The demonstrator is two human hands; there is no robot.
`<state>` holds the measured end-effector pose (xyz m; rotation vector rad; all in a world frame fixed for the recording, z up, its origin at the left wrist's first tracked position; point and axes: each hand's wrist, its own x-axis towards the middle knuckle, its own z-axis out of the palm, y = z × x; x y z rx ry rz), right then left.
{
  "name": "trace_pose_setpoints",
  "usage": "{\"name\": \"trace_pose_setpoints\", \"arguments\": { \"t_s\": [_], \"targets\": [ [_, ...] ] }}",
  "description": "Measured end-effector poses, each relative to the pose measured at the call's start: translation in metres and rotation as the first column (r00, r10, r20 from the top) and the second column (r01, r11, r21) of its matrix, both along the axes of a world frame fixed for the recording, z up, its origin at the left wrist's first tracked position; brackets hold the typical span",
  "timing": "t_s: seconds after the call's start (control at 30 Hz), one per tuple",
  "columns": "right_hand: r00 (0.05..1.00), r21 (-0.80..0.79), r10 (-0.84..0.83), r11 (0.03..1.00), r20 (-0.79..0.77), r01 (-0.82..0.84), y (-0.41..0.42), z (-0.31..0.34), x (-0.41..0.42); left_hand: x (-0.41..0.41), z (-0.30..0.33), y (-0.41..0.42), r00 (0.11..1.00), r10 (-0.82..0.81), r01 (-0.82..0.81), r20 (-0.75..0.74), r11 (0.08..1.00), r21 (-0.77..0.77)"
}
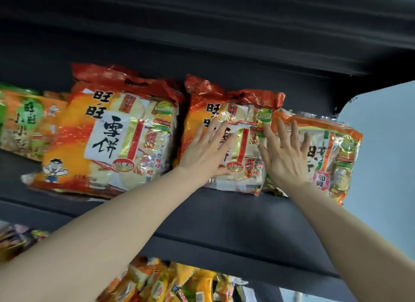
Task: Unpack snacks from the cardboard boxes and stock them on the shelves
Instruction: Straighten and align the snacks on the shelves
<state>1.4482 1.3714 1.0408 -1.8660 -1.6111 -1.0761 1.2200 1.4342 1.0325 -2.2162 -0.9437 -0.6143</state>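
Several large snack bags stand in a row on a dark upper shelf (224, 209). My left hand (206, 149) presses flat, fingers straight, against the front of a red and orange rice-cracker bag (244, 144) in the middle. My right hand (285, 153) lies flat with spread fingers across the seam between that bag and an orange and green bag (332, 151) at the shelf's right end. A second red and orange bag (107, 135) stands to the left, untouched. Neither hand grips anything.
A green and orange bag (20, 122) leans at the far left of the shelf. Below it, the lower shelf holds more colourful snack packs (170, 283). A dark shelf board (202, 20) hangs overhead. A pale wall (386, 144) lies past the shelf's right end.
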Motion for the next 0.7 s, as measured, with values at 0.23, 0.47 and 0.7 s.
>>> {"name": "trace_pose_setpoints", "arguments": {
  "t_s": [0.23,0.47,0.7],
  "targets": [
    [0.992,0.016,0.07,0.997,0.103,-0.072,0.013,0.01,-0.143,-0.126,0.015,0.001,0.99,-0.106,0.098,0.093,0.992,0.085],
    [0.964,-0.125,0.239,0.967,0.117,-0.224,0.03,-0.006,-0.272,-0.27,0.007,0.034,0.997,-0.019,0.021,0.077,0.999,-0.028],
    [0.963,-0.322,0.19,0.939,0.192,-0.121,0.045,-0.02,-0.328,-0.321,-0.015,0.064,0.996,-0.077,0.083,0.037,0.976,-0.201]
  ]
}}
